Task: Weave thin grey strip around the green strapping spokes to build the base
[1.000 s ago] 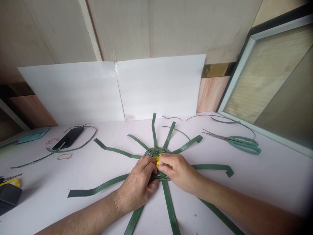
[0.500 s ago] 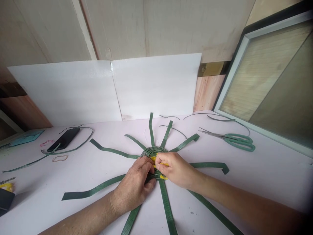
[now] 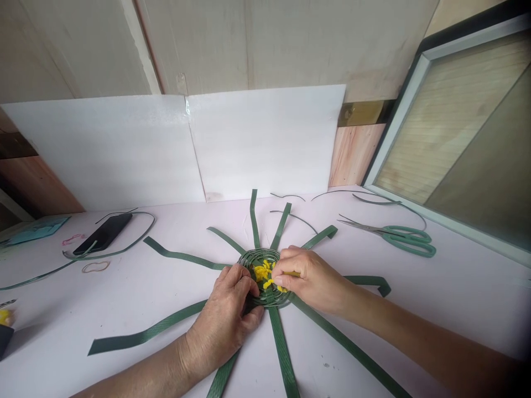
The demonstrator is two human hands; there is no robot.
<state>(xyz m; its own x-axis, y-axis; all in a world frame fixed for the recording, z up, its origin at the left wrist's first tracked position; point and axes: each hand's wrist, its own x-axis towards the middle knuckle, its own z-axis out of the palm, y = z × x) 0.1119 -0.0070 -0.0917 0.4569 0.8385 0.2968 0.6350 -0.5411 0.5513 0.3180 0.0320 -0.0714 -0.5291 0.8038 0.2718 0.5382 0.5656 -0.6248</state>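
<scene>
A round woven green base (image 3: 271,299) lies on the table, with flat green strips (image 3: 282,348) fanning out from it on all sides. Yellow yarn (image 3: 261,272) crosses its middle in thick, bumpy stitches. My left hand (image 3: 228,312) grips the base's left edge, fingers on top and thumb at the near side. Over the right side, my right hand (image 3: 311,279) is closed in a pinch on yellow yarn, part of which shows between the fingers. Whether a needle is in that pinch is hidden.
Green-handled scissors (image 3: 409,239) lie at the right, near loose thin green strands (image 3: 375,202) and a framed pane (image 3: 384,149). At the left are a black phone (image 3: 103,233), a rubber band (image 3: 96,267) and a dark box (image 3: 5,338). White boards (image 3: 265,143) stand behind.
My right hand has moved a little to the right, away from the middle of the base, uncovering more yellow stitches. My left hand keeps its hold on the edge. The view has shifted slightly.
</scene>
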